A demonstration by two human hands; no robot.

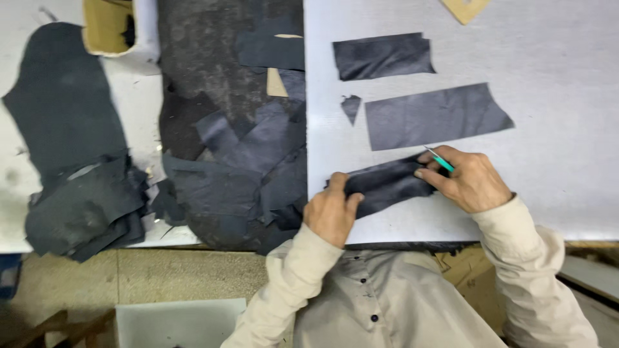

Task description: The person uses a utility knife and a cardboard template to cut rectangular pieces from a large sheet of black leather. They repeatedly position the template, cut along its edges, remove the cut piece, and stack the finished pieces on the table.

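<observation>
The right hand (469, 180) pinches a thin teal-handled tool (440, 160) between thumb and fingers, its tip at the far end of a dark leather strip (387, 185) lying on the white desk (554, 96). The left hand (332, 212) presses closed fingers on the strip's near end. Beyond the right hand lie two larger dark cut pieces (433, 116); left of the left hand spreads a heap of dark scraps (245, 167).

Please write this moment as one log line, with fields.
left hand: pressing dark leather strip | right hand: holding green-handled knife at strip | surface: white cutting board | nearby: two cut leather pieces
</observation>
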